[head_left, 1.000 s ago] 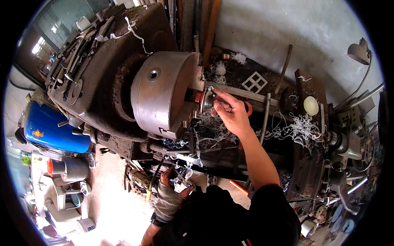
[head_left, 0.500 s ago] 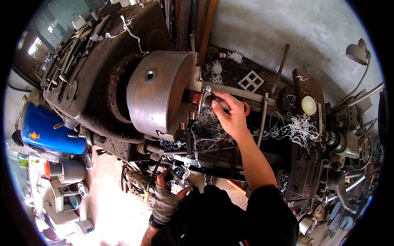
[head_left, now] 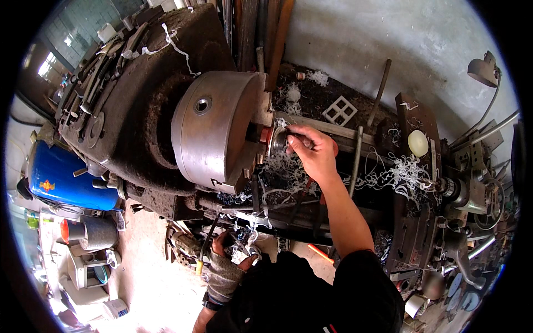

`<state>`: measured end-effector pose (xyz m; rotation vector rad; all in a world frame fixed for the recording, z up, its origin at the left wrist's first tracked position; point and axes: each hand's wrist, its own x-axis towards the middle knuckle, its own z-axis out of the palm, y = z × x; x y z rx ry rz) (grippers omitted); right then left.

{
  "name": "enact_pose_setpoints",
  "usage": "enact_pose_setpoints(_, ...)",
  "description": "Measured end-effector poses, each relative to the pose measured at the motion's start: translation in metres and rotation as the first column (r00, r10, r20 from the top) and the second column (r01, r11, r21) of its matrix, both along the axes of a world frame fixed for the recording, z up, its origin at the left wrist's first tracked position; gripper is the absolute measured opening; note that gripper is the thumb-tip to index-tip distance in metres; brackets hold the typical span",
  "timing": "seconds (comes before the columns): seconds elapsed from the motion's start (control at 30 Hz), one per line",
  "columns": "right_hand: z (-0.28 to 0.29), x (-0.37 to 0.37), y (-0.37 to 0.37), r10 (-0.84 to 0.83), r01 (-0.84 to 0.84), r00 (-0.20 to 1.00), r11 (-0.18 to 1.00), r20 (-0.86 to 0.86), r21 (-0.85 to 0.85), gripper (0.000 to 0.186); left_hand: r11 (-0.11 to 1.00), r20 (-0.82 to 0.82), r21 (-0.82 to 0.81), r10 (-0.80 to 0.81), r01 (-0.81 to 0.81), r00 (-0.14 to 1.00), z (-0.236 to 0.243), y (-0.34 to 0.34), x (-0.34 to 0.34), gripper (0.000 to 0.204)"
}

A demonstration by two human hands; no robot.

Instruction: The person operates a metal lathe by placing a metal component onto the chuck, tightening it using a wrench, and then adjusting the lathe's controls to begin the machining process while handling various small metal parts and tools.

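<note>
My right hand is closed at the jaws of a large steel lathe chuck, thumb and fingers on the rim of a round metal ring. A red band shows between the ring and the jaws; more red peeks out behind my hand. Low in the view, beside the machine's front levers, my left hand is curled inside a grey-brown fingerless cover. What it grips is partly hidden among pale shavings. A lever with a yellow end stands just left of it.
White curled shavings hang over the lathe bed and carriage. A metal rod leans right of my right hand. The tailstock stands at the far right, a blue drum at the left. Tools lie on the headstock.
My right hand has shifted very slightly at the ring, its thumb and fingers still on it. The chuck sits marginally lower in view. My left hand has barely moved.
</note>
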<state>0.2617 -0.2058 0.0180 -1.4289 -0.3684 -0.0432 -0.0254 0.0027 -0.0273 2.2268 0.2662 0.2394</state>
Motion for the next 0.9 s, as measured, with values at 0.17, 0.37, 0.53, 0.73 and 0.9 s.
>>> enact_pose_setpoints(0.17,-0.003,0.003,-0.001,0.007,-0.007,1.0,0.999,-0.008,0.041,0.019,0.999,-0.004,-0.035,-0.001,0.0,1.0,0.0,-0.001,0.001,0.104)
enact_pose_setpoints(0.37,-0.009,0.015,-0.008,0.16,-0.151,0.984,0.982,-0.08,0.116,0.017,1.0,0.003,-0.002,0.001,-0.001,1.0,0.005,-0.004,0.004,0.102)
enact_pose_setpoints(0.53,0.003,0.042,-0.017,0.438,-0.414,0.883,0.896,-0.168,0.158,0.026,0.997,-0.024,-0.072,0.016,-0.018,1.0,-0.003,-0.003,0.001,0.101)
enact_pose_setpoints(0.73,-0.001,0.068,-0.015,0.619,-0.564,0.758,0.78,-0.205,0.271,0.025,0.999,0.071,0.049,-0.025,0.022,0.997,-0.007,-0.001,0.001,0.102)
enact_pose_setpoints(0.9,0.002,0.065,-0.01,0.587,-0.544,0.781,0.808,-0.213,0.227,0.018,0.996,-0.001,-0.093,0.016,-0.016,1.0,-0.01,-0.001,-0.001,0.104)
